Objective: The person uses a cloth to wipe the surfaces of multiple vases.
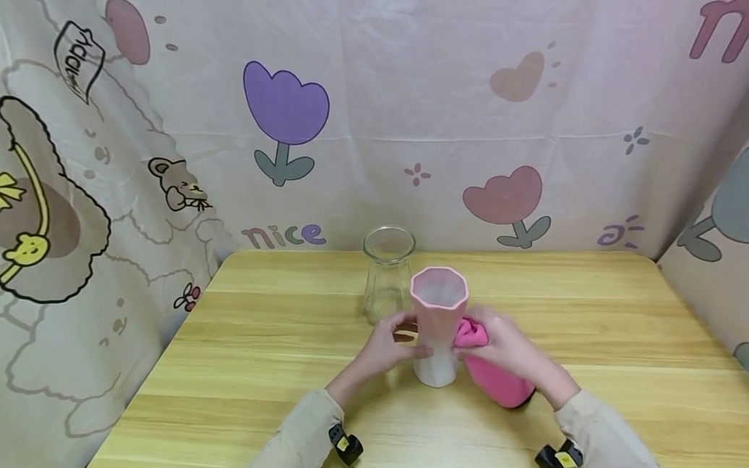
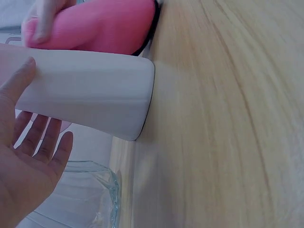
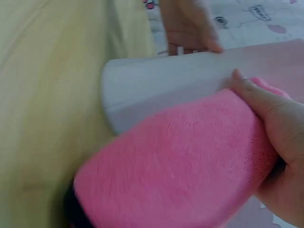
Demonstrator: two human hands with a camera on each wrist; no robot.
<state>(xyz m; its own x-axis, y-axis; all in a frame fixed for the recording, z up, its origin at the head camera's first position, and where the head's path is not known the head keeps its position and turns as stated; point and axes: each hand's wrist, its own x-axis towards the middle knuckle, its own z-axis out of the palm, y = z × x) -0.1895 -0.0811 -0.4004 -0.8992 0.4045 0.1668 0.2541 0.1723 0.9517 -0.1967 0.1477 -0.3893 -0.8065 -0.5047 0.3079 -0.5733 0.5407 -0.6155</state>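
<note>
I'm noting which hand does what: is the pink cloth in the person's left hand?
No, the right hand grips the pink cloth, while the left hand is at the vase.

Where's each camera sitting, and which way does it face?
Head: head-worn, facing forward and down at the table; left hand, right hand and sleeves show.
Left wrist: on that wrist, facing the vase; left hand near, right hand beyond.
Right wrist: on that wrist, facing the pink cloth; right hand near, left hand beyond.
Both wrist views share vase and pink cloth.
</note>
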